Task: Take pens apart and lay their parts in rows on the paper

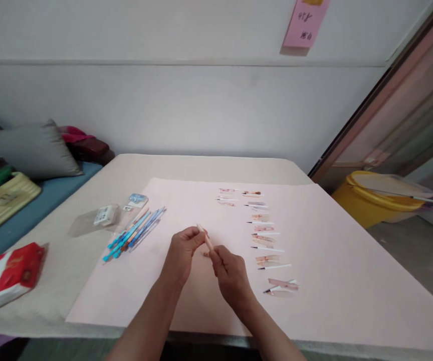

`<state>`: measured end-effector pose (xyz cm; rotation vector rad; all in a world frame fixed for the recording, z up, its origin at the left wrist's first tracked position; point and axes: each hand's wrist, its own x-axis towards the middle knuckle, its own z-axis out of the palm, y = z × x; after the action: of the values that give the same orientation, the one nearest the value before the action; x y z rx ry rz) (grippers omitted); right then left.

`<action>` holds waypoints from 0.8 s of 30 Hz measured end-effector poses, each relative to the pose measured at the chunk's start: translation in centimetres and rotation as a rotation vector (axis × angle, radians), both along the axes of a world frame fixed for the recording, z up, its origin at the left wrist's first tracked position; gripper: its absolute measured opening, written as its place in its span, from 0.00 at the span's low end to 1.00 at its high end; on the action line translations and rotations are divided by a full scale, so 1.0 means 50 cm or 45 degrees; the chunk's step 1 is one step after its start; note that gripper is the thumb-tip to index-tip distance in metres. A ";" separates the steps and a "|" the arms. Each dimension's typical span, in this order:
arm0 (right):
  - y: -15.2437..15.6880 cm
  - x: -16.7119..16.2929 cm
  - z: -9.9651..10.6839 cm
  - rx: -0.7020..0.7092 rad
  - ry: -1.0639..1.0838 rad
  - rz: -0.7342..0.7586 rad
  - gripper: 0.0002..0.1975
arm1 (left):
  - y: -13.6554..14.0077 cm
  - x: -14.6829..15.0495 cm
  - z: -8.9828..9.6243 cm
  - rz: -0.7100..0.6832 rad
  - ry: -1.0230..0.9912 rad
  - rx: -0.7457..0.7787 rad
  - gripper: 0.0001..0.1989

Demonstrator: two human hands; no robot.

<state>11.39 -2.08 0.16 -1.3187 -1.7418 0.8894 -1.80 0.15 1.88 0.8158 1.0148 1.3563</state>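
Observation:
Between my two hands is a slim peach-coloured pen, held at a slant above the pink sheet. My left hand pinches its upper end. The fingers of my right hand close round its lower end. A small brownish piece lies just beneath, partly hidden by my fingers. To the right, white refills with dark tips, such as one refill, lie in a column beside pinkish pen parts. Left of my hands, several blue pens lie in a loose bundle.
A clear plastic case with a white label and a blue-and-white packet lie beyond the bundle. A red tissue pack sits at the table's left edge. A yellow bucket stands off the right side; a wall rises behind the table.

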 end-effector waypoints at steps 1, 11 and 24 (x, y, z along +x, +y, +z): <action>-0.001 0.000 0.006 -0.086 0.098 0.008 0.16 | 0.000 -0.001 0.001 -0.012 0.001 0.004 0.07; 0.013 0.000 -0.001 -0.881 1.116 0.218 0.15 | 0.000 -0.003 -0.008 -0.106 -0.097 -0.018 0.08; 0.038 0.020 -0.011 -0.678 0.652 0.090 0.12 | 0.002 -0.011 -0.011 0.004 0.050 -0.041 0.12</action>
<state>12.40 -0.17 -0.38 -1.2007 -1.1946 1.6469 -2.36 0.26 1.32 0.8201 1.0666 1.3274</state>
